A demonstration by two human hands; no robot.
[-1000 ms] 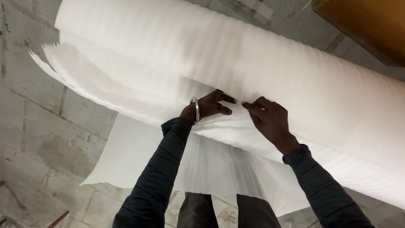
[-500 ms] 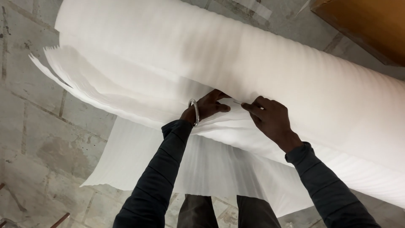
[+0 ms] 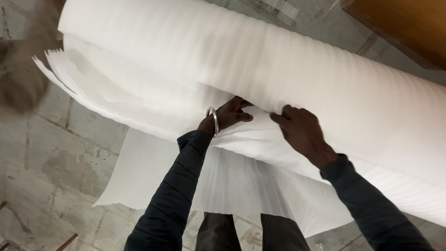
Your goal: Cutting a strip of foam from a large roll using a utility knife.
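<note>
White foam sheeting fills most of the view: a large roll of thin packing foam (image 3: 260,60) lies at a slant from upper left to lower right, seen from above by a head-worn camera. Several loose layers of foam sheet (image 3: 116,100) fan out from under the roll at the left, and a longer sheet (image 3: 153,172) hangs down toward the concrete floor (image 3: 55,162) of grey slabs.

Two hands in dark long sleeves reach up to the roll at the middle of the picture. The left hand (image 3: 230,115), with a silver bangle (image 3: 213,121) at the wrist, has its fingers curled and tucked in between the roll and the loose layers, gripping the foam's edge; how many layers it holds cannot be told. The right hand (image 3: 299,131) lies just beside it, fingers bent and pinched on the same sheet edge, the thumb mostly hidden. The hands are near each other but not touching.

A brown wooden surface (image 3: 404,25) shows at the upper right corner. A blurred dark shape sits at the left edge, too unclear to identify. The person's dark trouser legs (image 3: 246,232) show at the bottom.

Judging from the grip, separating a single layer would go best with light, even pinches, as foam this thin likely tears or creases under a hard tug.
</note>
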